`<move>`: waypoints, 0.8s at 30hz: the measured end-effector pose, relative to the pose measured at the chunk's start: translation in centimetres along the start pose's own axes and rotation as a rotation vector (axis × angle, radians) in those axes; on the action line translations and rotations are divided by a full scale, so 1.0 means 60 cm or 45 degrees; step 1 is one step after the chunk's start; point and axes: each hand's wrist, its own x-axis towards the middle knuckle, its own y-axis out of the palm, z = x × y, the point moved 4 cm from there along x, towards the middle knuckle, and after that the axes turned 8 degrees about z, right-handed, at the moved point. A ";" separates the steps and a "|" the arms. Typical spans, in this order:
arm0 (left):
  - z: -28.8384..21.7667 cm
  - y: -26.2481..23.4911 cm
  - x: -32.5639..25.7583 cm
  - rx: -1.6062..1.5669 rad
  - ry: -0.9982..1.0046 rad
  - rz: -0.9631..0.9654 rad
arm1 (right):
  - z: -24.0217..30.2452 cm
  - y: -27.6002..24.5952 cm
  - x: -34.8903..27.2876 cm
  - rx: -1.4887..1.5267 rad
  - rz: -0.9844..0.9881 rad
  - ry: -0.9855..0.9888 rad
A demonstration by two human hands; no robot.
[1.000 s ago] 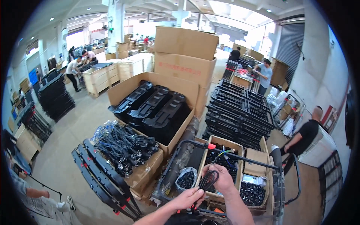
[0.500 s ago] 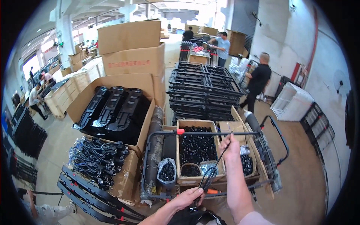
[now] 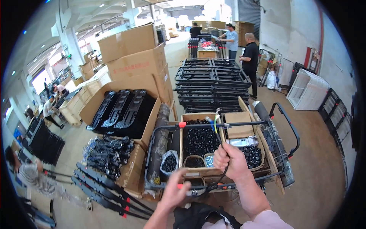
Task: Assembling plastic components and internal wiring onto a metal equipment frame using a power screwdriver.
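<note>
My right hand (image 3: 230, 160) is closed round a black power cable (image 3: 217, 133) over the parts box. Thin coloured wires, among them a yellow-green and a blue one, stick out of the cable's upper end. Below the fist the cable runs down to a dark bundle near the lower bar of a black tubular frame (image 3: 225, 125). My left hand (image 3: 176, 191) is near that frame's lower left, slightly blurred, with its fingers apart and nothing seen in them. A red clip (image 3: 182, 124) sits on the frame's upper bar.
Beneath the frame, a cardboard box (image 3: 183, 147) holds many small black parts. To the left lie tangled cables (image 3: 108, 154), curved black frame pieces (image 3: 103, 192) and a carton of black covers (image 3: 150, 122). Stacked black frames (image 3: 213, 89) stand ahead; several people work farther off.
My right hand has lowered slightly, and the cable's wire end now stands above the fist. My left hand has let go of the coiled cable and moved left.
</note>
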 end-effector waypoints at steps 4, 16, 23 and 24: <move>-0.156 -0.070 0.012 0.439 0.381 -0.562 | -0.051 0.028 -0.071 -0.009 0.224 0.300; -0.080 0.091 -0.075 -1.513 -0.129 -0.193 | -0.155 0.021 -0.207 -0.175 0.593 0.779; -0.075 0.109 -0.120 -1.882 -0.110 -0.245 | -0.215 -0.049 -0.239 -0.115 0.571 0.839; -0.066 0.108 -0.131 -1.878 -0.149 -0.302 | -0.224 -0.056 -0.240 -0.175 0.549 0.863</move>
